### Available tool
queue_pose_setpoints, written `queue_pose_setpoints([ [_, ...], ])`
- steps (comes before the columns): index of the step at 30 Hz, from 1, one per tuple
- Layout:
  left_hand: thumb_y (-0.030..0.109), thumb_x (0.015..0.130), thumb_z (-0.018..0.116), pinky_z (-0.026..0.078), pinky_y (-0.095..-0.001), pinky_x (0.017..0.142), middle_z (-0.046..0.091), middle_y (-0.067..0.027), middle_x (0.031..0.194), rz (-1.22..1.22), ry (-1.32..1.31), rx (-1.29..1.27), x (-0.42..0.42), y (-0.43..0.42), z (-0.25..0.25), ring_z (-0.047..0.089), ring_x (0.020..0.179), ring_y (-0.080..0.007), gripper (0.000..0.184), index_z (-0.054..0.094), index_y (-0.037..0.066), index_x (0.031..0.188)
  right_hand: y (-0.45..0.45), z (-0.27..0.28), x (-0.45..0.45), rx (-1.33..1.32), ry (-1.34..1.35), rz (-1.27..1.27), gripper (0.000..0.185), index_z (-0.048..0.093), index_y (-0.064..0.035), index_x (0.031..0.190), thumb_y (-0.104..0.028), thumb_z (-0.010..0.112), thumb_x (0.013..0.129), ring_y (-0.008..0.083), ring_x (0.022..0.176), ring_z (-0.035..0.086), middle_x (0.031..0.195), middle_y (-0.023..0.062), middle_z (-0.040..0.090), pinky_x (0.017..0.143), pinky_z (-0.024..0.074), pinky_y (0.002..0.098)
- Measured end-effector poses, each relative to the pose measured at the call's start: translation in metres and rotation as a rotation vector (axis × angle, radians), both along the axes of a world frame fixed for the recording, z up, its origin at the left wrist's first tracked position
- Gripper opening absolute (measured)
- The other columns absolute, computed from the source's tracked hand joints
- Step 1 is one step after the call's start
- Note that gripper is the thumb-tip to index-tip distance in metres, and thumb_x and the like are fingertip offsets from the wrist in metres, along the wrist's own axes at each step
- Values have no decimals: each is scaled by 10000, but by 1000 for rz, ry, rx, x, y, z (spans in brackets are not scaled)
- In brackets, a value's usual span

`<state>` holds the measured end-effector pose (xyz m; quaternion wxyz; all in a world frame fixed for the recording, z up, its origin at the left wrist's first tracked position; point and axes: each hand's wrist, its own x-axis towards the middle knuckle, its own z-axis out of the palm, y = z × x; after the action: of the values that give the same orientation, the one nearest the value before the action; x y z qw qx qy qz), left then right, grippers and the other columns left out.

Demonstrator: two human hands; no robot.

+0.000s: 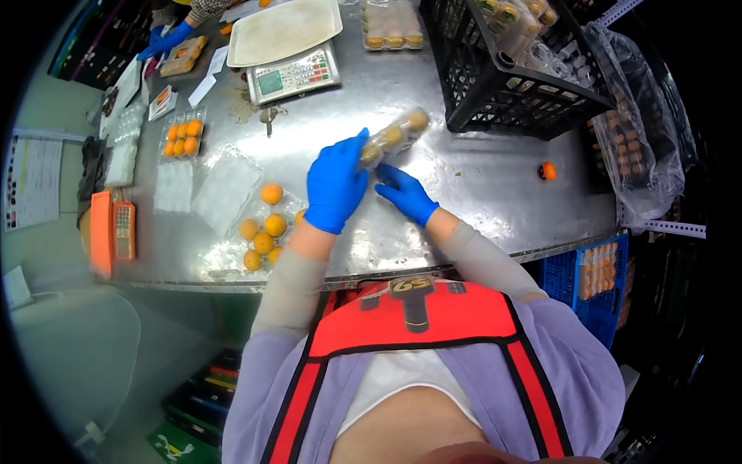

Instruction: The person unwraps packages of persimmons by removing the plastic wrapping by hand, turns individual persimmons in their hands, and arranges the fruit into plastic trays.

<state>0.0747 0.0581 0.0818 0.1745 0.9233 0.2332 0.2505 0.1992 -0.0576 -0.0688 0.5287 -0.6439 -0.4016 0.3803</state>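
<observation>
Over the middle of the metal table, my blue-gloved left hand [337, 184] grips a clear plastic fruit pack [394, 138] by its near left end. The pack is tilted and holds round yellow-orange fruit. My right hand [407, 193], also in a blue glove, is just below the pack with thumb and fingers apart; whether its fingertips touch the plastic is unclear. Left of my left forearm, an open clear tray [291, 207] bears several orange fruits [274, 225], partly hidden by my arm. Empty clear trays [225, 188] lie beyond it.
A scale [294, 73] with a pale tray [284, 31] stands at the back. At right are a black crate [495, 97] of packs and a single orange fruit [547, 170]. A filled pack [183, 138] and an orange grater [101, 232] lie left. Another person's gloved hand [166, 40] is top left.
</observation>
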Motion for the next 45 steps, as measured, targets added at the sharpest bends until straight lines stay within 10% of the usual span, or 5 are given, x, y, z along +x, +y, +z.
queue_pose_setpoints([
  [13,233,661,772,437,-384,912,430,-107,1355,-61,403,36,-12,-9,-72,431,1211,-355,695,464,260,1283,-67,30,10,-327,773,-93,308,591,-50,1164,-217,525,914,90,805,590,953,56,657,716,452,207],
  [25,159,799,559,550,-384,714,511,-242,1175,-298,467,424,-2,11,-87,595,949,-387,574,376,58,1333,-36,22,-4,-349,939,-204,285,600,-47,1064,-277,543,907,158,789,631,916,87,660,706,493,243],
  [31,135,789,554,528,-378,622,625,-164,991,-259,587,-5,13,23,-17,638,784,-298,566,406,102,1334,-24,6,-2,-385,980,-364,267,586,-43,948,-297,507,922,191,744,638,847,97,660,647,493,262],
  [37,72,744,631,489,-384,828,603,-148,1141,-7,-127,314,24,104,8,602,972,-316,616,451,175,1323,-30,-9,-4,-371,1137,-350,254,572,-48,952,-287,488,930,205,755,635,877,104,661,643,490,272],
  [45,78,718,652,440,-393,921,485,-159,1320,195,55,240,2,119,-20,531,1110,-311,704,396,188,1364,-45,7,-20,-436,1153,-316,268,572,-45,982,-293,482,937,204,822,630,923,100,660,685,490,276],
])
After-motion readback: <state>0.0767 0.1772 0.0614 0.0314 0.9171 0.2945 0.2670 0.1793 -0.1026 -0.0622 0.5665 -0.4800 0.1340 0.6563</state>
